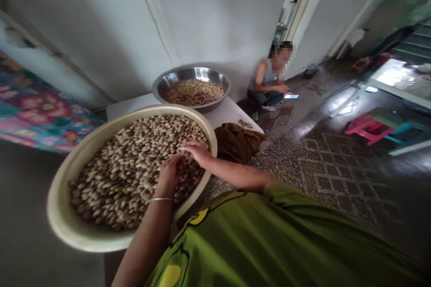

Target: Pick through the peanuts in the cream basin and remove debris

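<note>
A large cream basin [55, 197] full of unshelled peanuts [134, 157] stands in front of me. Over its right part my two hands meet, fingertips close together. My right hand [197, 152] comes in from the right, its thumb and fingers pinched on a small pale thing that looks like a peanut. With a bangle at the wrist, my left hand [170, 172] is curled just above the peanuts. Its fingertips are partly hidden, and what they hold, if anything, I cannot make out.
Behind the basin, a steel bowl [161, 87] of thin brownish scraps sits on a white table [232, 114]. Brown cloth [237, 141] lies at the table's right edge. A person [267, 80] squats by the wall with a phone. Plastic stools [367, 128] stand at right.
</note>
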Demonstrator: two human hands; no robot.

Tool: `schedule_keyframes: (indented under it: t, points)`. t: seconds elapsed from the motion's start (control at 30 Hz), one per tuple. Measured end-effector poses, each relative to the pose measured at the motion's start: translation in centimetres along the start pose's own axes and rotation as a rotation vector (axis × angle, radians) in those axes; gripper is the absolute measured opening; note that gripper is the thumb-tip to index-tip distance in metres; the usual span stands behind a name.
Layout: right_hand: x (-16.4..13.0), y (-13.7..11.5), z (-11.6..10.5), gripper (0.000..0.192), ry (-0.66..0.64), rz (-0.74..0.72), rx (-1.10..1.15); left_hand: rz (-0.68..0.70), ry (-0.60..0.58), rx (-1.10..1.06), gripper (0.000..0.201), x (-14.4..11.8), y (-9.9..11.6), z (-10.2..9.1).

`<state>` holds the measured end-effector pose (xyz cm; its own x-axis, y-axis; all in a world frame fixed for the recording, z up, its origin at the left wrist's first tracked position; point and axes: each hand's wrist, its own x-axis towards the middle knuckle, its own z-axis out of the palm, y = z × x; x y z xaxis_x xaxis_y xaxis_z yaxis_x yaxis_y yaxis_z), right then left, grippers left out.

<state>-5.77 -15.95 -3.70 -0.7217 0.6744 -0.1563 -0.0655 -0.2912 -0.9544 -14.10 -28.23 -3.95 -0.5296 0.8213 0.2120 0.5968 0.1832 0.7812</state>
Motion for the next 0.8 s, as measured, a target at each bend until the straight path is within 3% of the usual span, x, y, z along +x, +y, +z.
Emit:
schedule_keyframes:
  t: [0.1, 0.13, 0.2, 0.33, 0.53, 0.63, 0.8]
  points:
    - [0.0, -0.7, -0.7, 0.019, -0.031, 0.182, 0.316, -0.129, 0.031, -0.194, 0.043, -0.6, 1.8, 0.3]
    - [0.0, -0.9, -1.0, 0.018, -0.045, 0.199, 0.415, -0.257, 0.105, -0.341, 0.041, -0.6, 2.2, 0.5]
    - [0.1, -1.3, -1.5, 0.014, -0.063, 0.215, 0.556, -0.380, 0.201, -0.424, 0.043, -0.3, 2.6, 1.1]
    - [0.1, -1.5, -1.7, 0.016, -0.099, 0.193, 0.601, -0.497, 0.325, -0.746, 0.044, 0.4, 2.1, 1.6]
    - [0.2, -3.0, -2.6, 0.010, -0.095, 0.166, 0.528, -0.519, 0.304, -0.703, 0.033, 0.1, 1.6, 1.4]
    - [2.3, -4.8, -6.1, 0.010, -0.002, 0.069, 0.518, -0.526, 0.307, -0.686, 0.035, 0.1, 1.1, 1.3]
    - [7.1, -5.9, -16.3, 0.013, 0.348, -0.106, 0.415, -0.520, 0.312, -0.702, 0.034, 0.2, 0.5, 1.6]
